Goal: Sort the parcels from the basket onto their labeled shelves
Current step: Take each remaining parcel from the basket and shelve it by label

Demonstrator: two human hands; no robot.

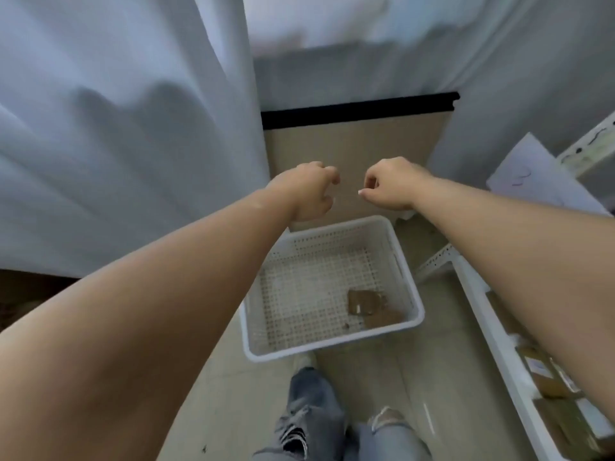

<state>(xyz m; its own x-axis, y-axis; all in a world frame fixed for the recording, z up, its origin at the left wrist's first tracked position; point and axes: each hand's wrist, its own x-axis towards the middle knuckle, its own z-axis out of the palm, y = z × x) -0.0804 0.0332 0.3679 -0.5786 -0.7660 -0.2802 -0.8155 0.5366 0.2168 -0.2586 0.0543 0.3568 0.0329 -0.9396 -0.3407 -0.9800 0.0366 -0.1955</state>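
1. Nearest the lens: bare left forearm, reaching forward from lower left, white curtain (126,128) hanging on that side.
2. Left hand (307,191) raised above the far rim of the basket, fingers loosely curled, nothing in its grip.
3. Below and between both hands: white perforated basket (404,261) on the floor (442,377), nearly emptied.
4. Inside, at the near right corner: last brown parcel (364,302), flat on the basket floor, long axis apparently running left to right, with a smaller brown piece just beside it toward the corner; blurred, so one parcel or two cannot be told.
5. Right hand (389,188) level with the left, well above the parcel, fingers curled loosely, thumb tip out, holding nothing.
6. Key relation: parcel lying down and toward the body from both hands, offset rightward, so likely the right hand's pick; calls for a drop and pull-back.
7. Far right: white shelf (479,294) with brown parcels already on it, labels unreadable.
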